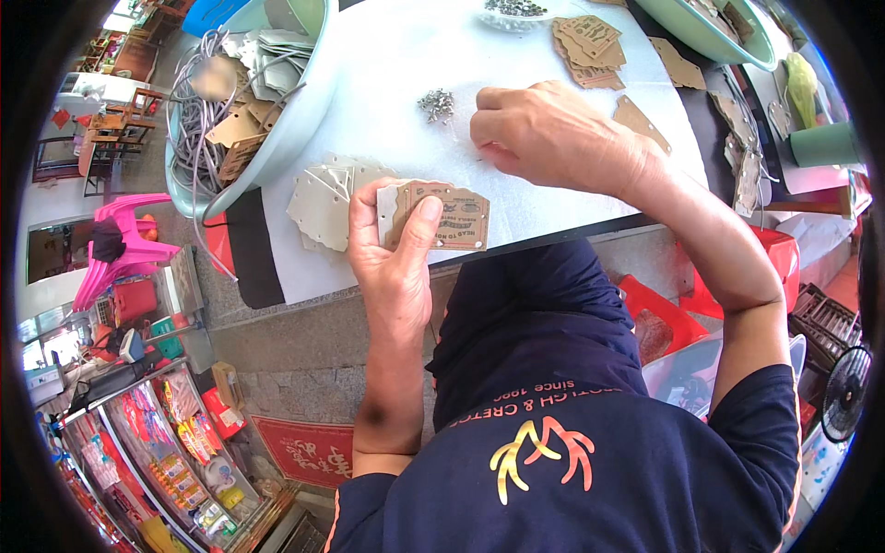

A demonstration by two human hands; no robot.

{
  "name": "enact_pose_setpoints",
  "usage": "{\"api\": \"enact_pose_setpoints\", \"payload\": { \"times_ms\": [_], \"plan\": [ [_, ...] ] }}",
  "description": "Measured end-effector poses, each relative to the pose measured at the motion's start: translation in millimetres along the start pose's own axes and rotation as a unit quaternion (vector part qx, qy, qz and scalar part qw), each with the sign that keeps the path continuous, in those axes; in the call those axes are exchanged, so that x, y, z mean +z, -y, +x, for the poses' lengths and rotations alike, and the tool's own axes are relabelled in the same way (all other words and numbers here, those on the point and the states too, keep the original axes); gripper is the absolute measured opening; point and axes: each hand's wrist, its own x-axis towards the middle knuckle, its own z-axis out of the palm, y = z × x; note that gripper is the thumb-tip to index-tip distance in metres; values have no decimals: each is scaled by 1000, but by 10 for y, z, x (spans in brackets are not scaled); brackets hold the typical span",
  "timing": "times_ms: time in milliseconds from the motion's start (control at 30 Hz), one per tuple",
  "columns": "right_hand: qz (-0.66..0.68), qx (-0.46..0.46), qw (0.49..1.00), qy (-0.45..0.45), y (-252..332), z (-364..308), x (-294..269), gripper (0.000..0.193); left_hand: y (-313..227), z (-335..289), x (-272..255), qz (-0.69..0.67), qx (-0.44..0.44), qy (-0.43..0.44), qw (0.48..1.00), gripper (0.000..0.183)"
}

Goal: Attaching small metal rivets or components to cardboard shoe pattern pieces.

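My left hand [395, 263] is closed around brown printed cardboard tags [466, 219], thumb pressed on the front one. The tags have scalloped corners and small holes, and a pale grey piece shows behind them. To the right, my right hand [553, 134] hovers over the white tabletop sheet with its fingers curled together. Whatever its fingertips hold, if anything, is hidden. Just left of those fingertips lies a small heap of tiny shiny metal pieces [436, 106]. Beside my left hand, pale grey tags [313, 207] lie overlapped, backs up.
A light-blue basin [323, 88] with tags and grey cords stands at the left. Brown tags [590, 51] are piled at the far right, near a clear dish [516, 20] of metal bits. Another basin [751, 46] stands far right. A pink stool [129, 244] is beyond the table.
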Motion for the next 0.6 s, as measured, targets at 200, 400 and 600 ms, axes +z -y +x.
{"api": "enact_pose_setpoints", "payload": {
  "times_ms": [200,400,600],
  "plan": [
    [52,2,997,-53,-26,-38,-5,12,12,-1,-10,3,1,-2,1000,28],
    [35,16,999,0,25,-46,-11,11,12,2,-18,5,4,4,1000,29],
    [25,-20,999,-15,54,-47,35,12,13,-2,-22,3,7,5,1000,29]
  ]
}}
